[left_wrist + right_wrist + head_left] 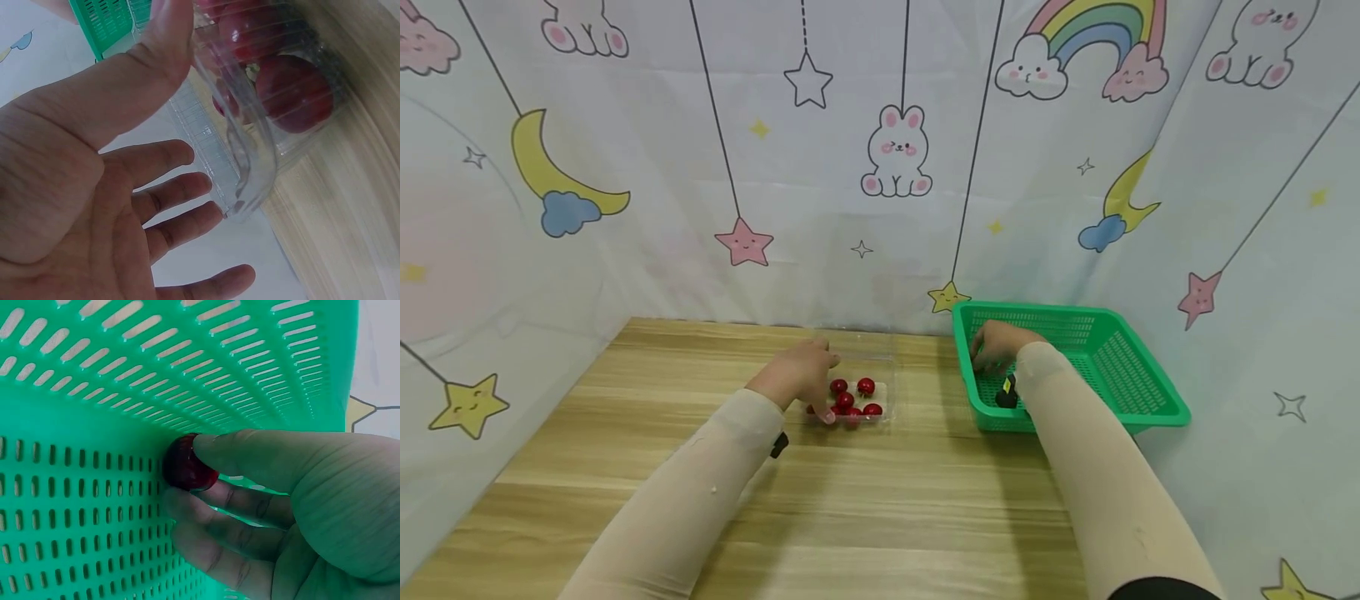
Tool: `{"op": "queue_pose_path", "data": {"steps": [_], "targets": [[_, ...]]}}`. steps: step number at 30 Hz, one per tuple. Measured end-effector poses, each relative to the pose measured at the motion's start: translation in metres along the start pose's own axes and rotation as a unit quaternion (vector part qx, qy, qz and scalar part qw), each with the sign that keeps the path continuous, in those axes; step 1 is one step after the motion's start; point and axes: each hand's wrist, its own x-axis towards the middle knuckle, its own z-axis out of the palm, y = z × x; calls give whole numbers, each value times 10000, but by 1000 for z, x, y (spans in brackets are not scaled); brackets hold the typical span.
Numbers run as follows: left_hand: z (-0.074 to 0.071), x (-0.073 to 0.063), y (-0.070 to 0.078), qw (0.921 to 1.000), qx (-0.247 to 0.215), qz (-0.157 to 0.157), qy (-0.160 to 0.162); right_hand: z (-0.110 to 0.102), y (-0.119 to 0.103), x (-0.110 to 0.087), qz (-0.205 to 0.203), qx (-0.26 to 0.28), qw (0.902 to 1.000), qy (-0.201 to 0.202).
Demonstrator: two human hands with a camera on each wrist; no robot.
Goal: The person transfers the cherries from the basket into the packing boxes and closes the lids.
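A clear plastic clamshell box (891, 400) stands on the table with its lid raised at the back and several red cherry tomatoes (866, 387) inside. My left hand (801, 377) is at the box's left side. Its thumb (134, 81) lies across the rim, while the other fingers (181, 228) spread loosely outside the plastic, holding nothing. Inside the green basket (1097, 367), near its left end, is my right hand (1000, 343). Between thumb and fingers it pinches one dark red cherry tomato (187, 464), close to the slotted basket wall.
The wooden table (880, 508) runs up to a white cloth backdrop (820, 175) printed with stars, moons and rabbits. The basket's right end reaches past the table's right edge. Each wrist wears a small black device (779, 444).
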Motion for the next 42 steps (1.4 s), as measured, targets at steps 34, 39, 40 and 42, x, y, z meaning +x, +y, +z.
{"op": "queue_pose_path", "data": {"steps": [34, 39, 40, 42], "targets": [[0, 2, -4, 9997, -221, -23, -65, 35, -160, -66, -2173, -1462, 9605, 938], [0, 3, -6, 9994, -330, 50, -87, 72, -170, -47, -2353, -1755, 9523, 833], [0, 4, -7, 9993, -347, 71, -81, 79, -171, -43, -2370, -1822, 9507, 825], [2, 5, -9, 9992, -374, 121, -52, 92, -172, -36, -2384, -1968, 9476, 806]]}}
